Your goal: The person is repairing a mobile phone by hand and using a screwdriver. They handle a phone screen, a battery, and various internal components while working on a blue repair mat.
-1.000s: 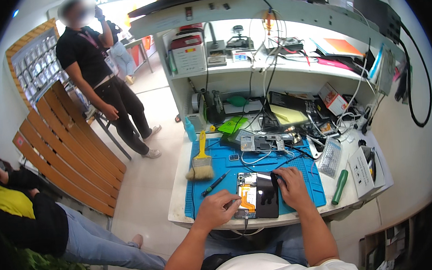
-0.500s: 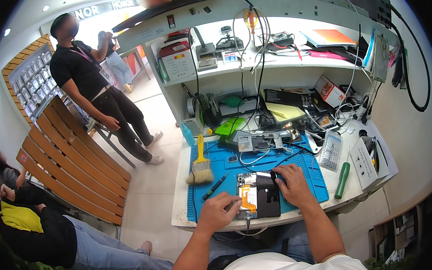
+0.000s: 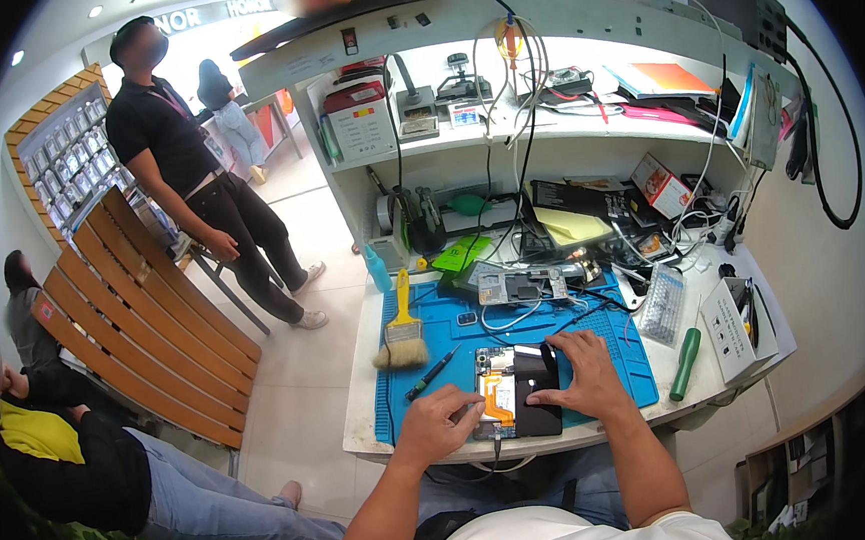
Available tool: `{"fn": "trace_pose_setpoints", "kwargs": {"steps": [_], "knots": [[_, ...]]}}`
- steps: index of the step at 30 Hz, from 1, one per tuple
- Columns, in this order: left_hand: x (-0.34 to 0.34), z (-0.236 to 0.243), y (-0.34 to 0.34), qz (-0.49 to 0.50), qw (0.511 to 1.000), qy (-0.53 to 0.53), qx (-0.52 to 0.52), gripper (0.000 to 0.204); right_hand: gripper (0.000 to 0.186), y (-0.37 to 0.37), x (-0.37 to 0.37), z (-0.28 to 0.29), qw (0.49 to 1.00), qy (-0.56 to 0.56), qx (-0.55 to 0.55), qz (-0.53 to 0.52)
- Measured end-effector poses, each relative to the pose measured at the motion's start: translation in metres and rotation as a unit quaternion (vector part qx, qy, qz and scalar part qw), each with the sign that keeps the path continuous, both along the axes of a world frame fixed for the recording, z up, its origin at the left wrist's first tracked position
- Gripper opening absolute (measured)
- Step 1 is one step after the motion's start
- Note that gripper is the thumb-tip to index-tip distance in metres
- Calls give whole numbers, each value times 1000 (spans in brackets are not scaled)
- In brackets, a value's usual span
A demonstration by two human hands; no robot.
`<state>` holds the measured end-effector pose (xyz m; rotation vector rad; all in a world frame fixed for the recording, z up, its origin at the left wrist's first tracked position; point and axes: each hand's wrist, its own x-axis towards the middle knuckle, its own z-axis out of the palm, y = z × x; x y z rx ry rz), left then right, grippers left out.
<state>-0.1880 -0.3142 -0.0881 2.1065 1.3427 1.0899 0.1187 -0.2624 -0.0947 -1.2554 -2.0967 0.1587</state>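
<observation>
An opened phone point(image 3: 497, 406) lies near the front edge of the blue work mat point(image 3: 436, 322), its orange flex cable and inner parts bare. A smooth black panel point(image 3: 538, 421) lies against its right side; whether the two are joined I cannot tell. From the phone's lower end runs a dark cable point(image 3: 497, 449). My left hand point(image 3: 439, 425) is closed in a pinch at the phone's left edge, and what the fingertips hold is hidden. My right hand point(image 3: 590, 377) rests with thumb on the black panel and fingers stretched toward its upper right corner.
Left of the phone lie a screwdriver point(image 3: 432, 374) and a yellow-handled brush point(image 3: 403, 337). A metal phone frame point(image 3: 522, 286) and cables sit behind. To the right are a green-handled tool point(image 3: 685, 365), bubble wrap point(image 3: 664, 304) and a white box point(image 3: 736, 329). A person point(image 3: 168, 138) stands beyond the bench.
My right thumb has moved left onto the black panel, and the right fingers have spread over its upper corner. My left hand has stayed in place. The phone has not visibly moved.
</observation>
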Motion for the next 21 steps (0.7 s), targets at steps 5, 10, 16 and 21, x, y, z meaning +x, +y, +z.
{"fn": "trace_pose_setpoints", "kwargs": {"steps": [5, 10, 16, 21], "knots": [[1, 5, -1, 0, 1000, 5, -9, 16, 92, 2, 1, -5, 1000, 15, -12, -5], [0, 3, -1, 1, 1000, 7, -7, 17, 66, 4, 1, -8, 1000, 27, -13, -4], [1, 4, 0, -2, 1000, -1, 4, 16, 41, 6, 1, -3, 999, 40, -9, 5], [-4, -8, 10, 2, 1000, 8, 24, 14, 46, 15, 5, -23, 998, 59, 25, 0]]}}
